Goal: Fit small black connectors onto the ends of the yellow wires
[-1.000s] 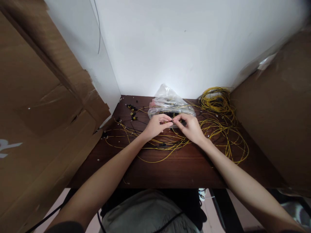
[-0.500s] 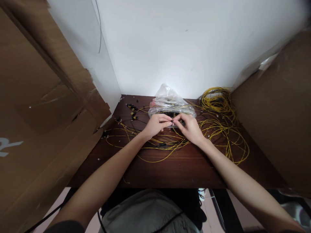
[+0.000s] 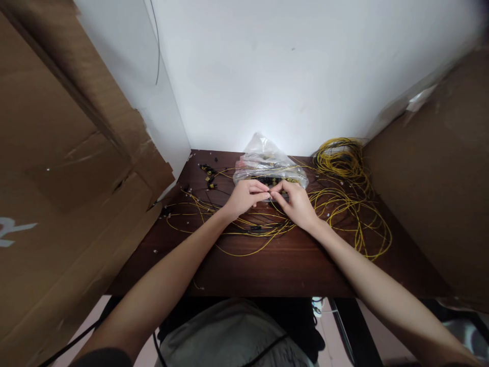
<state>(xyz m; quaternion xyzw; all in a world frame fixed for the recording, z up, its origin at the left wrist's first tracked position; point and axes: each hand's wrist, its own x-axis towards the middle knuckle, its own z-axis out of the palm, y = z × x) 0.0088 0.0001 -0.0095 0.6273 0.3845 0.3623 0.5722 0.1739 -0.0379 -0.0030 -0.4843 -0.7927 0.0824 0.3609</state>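
Observation:
My left hand [image 3: 246, 198] and my right hand [image 3: 297, 203] meet fingertip to fingertip over the middle of the table, both closed in a pinch. Between the tips is something small and dark, mostly hidden by the fingers. A thin yellow wire [image 3: 276, 207] runs down from the pinch on the right hand's side. Right behind the fingers lies a clear plastic bag [image 3: 263, 148] with small black and yellow connectors [image 3: 272, 181] at its mouth. Below the hands, loose yellow and black wires [image 3: 248, 228] stretch across the wood.
A coiled bundle of yellow wire [image 3: 338, 158] lies at the back right, with looser loops [image 3: 376, 239] before it. Several black and yellow connectors [image 3: 209, 178] sit at the back left. Cardboard panels [image 3: 76, 168] flank the dark wooden table [image 3: 244, 275]; a white wall [image 3: 267, 76] stands behind.
My right hand has shifted slightly left and down, and its fingertips now press closer to the left hand's. The left hand stays nearly still.

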